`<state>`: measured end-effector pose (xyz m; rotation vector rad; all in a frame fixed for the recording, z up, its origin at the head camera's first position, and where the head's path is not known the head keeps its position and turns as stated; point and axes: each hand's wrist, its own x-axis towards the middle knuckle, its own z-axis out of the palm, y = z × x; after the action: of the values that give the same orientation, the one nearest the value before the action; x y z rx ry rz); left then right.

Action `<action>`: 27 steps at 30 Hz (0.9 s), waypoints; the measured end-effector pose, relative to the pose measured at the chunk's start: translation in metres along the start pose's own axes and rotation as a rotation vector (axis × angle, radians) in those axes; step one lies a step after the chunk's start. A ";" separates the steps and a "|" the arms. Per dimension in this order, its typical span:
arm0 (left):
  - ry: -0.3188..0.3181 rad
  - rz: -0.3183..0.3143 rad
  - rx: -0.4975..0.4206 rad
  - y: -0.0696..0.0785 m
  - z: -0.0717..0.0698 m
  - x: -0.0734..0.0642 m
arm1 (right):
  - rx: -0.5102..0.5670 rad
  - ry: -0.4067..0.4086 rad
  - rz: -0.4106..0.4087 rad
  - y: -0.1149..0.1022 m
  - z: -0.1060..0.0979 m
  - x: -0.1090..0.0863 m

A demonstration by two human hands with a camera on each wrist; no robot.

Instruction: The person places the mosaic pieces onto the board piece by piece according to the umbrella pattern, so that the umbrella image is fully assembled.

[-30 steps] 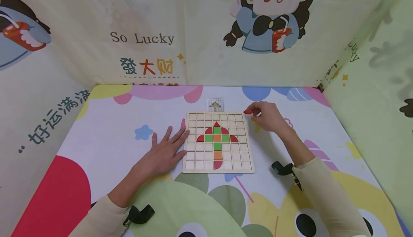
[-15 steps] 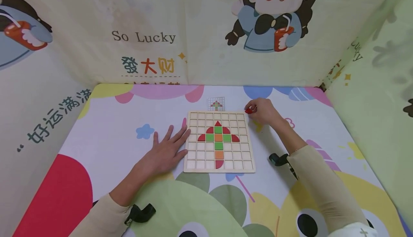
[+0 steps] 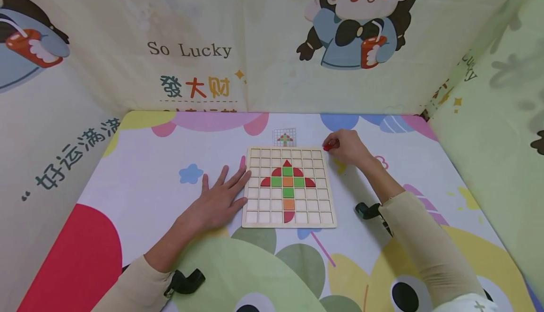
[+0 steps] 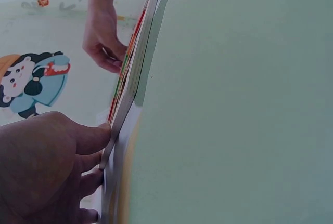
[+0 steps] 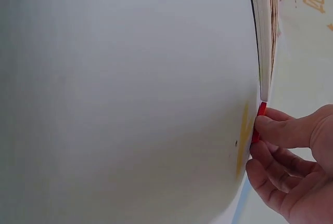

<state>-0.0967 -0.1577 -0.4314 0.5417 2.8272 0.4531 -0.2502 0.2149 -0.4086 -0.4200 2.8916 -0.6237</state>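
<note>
A square wooden grid board (image 3: 259, 217) lies flat on the table, with red, green and orange tiles set in several cells in an arrow-like or tree-like shape. My left hand (image 3: 218, 203) rests spread on the table at the board's left side; in the left wrist view its thumb and fingers touch the board's edge. At the far right corner of the board, my right hand (image 3: 346, 147) pinches a small red tile (image 5: 261, 108) between thumb and fingers. That tile is low, close to the tabletop and beside the board's corner. Its exact shape is mostly hidden by the fingers.
Behind the board lies a small printed pattern card (image 3: 284, 137) showing a similar coloured figure on a grid. A cartoon-printed cloth (image 3: 161, 161) covers the table. Printed cloth walls (image 3: 272, 80) stand at the back and sides.
My right hand has turned slightly and come down with the red tile, close beside the board's corner. My left hand stays against the board, and the tiles on it look unchanged.
</note>
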 end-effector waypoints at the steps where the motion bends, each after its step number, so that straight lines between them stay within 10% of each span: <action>1: 0.000 0.001 0.000 0.000 0.000 0.000 | -0.002 0.002 -0.003 0.000 0.000 -0.001; 27: -0.013 -0.006 0.004 0.000 -0.001 0.002 | 0.055 0.082 -0.044 -0.038 0.005 -0.042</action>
<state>-0.0982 -0.1569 -0.4309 0.5345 2.8174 0.4413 -0.2001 0.1924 -0.3928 -0.4631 2.9412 -0.7420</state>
